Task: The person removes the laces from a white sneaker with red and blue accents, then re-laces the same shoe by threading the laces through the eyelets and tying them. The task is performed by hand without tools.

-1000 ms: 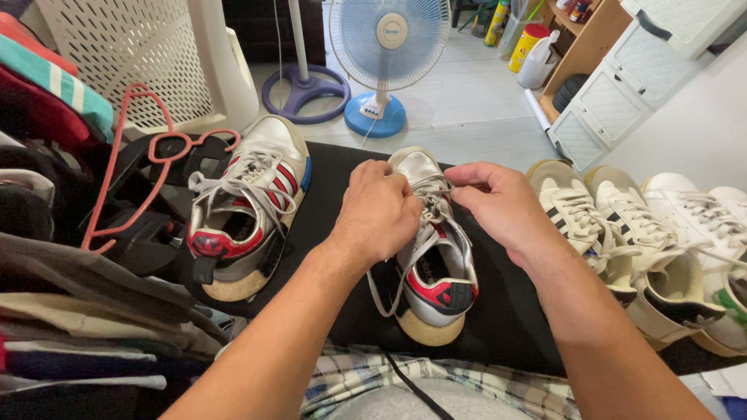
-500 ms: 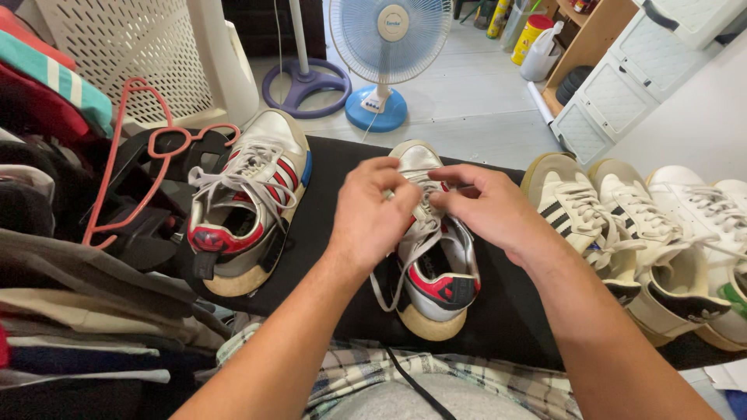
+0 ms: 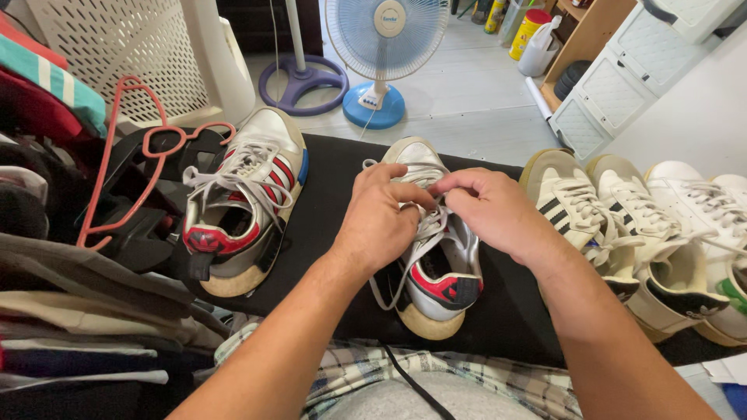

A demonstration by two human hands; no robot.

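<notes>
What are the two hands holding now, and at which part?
Both the left hand and the right hand hold the grey laces of the middle sneaker, pinched over its tongue area; the exact grip of the fingertips is partly hidden.

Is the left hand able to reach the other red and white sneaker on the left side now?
Probably yes. The left hand is on the middle sneaker's laces, and only bare black surface separates it from the left sneaker.
</notes>
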